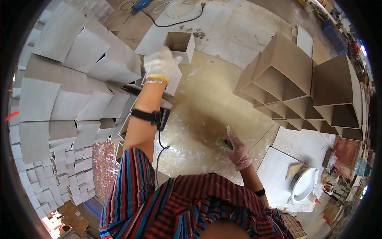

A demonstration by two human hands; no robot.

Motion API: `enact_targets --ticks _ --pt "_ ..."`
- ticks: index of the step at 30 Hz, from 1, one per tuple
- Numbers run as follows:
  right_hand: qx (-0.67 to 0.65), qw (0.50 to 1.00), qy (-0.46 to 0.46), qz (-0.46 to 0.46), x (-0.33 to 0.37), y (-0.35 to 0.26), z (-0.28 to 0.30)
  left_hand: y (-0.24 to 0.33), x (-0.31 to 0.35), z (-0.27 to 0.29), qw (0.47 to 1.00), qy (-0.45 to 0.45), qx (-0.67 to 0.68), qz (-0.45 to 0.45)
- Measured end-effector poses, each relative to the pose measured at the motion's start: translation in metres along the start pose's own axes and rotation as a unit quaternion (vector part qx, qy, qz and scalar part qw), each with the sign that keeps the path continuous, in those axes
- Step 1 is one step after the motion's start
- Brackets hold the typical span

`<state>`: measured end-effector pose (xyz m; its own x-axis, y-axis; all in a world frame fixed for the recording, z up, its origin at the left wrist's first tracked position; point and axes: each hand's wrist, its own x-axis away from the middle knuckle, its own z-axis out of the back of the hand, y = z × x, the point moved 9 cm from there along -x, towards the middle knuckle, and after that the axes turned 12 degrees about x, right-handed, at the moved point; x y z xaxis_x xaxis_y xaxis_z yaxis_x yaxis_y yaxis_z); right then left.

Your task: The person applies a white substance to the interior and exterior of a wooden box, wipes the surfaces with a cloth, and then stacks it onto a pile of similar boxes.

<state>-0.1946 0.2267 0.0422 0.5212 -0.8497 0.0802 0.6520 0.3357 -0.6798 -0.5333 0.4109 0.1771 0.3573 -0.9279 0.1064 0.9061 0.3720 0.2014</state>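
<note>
My left hand (161,65), in a white knitted glove with a yellow cuff, reaches out beside a small open-topped box (188,51). The box has pale grey-white outer walls and a brown inside. The glove's fingers are smeared, so I can't make out whether they grip or only touch the box. Another pale box (174,83) sits partly hidden under my left wrist. Lower right, over the work board (203,99), my right hand (238,153) wears a thin pink glove. Its fingers are closed around a small pale-green pad (225,143), perhaps a sponge.
Stacked pale boxes (73,95) rise along the left. Bare brown boxes (278,75) are piled at the right. A white bucket (304,185) stands at the lower right. A blue power tool (141,4) and its black cord (171,26) lie at the far edge.
</note>
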Motion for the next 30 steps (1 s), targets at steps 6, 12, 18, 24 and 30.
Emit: enact_targets --ticks 6,12,18,24,30 --pt "0.048 0.999 0.010 0.013 0.002 0.000 0.004 -0.014 0.034 -0.034 0.999 0.040 0.025 -0.019" --pt "0.017 0.998 -0.040 -0.036 0.004 0.001 0.003 -0.015 0.015 -0.054 0.993 0.077 0.066 -0.060" --pt "0.026 1.000 0.000 -0.004 0.007 -0.006 0.010 -0.008 0.019 -0.047 0.996 0.018 0.084 0.005" --pt "-0.052 0.997 -0.015 -0.054 0.011 0.011 -0.003 -0.041 0.102 0.006 0.996 0.085 0.016 -0.004" --pt "-0.040 0.998 -0.021 -0.040 0.010 0.003 -0.008 -0.068 0.162 -0.048 0.997 -0.069 -0.013 0.022"
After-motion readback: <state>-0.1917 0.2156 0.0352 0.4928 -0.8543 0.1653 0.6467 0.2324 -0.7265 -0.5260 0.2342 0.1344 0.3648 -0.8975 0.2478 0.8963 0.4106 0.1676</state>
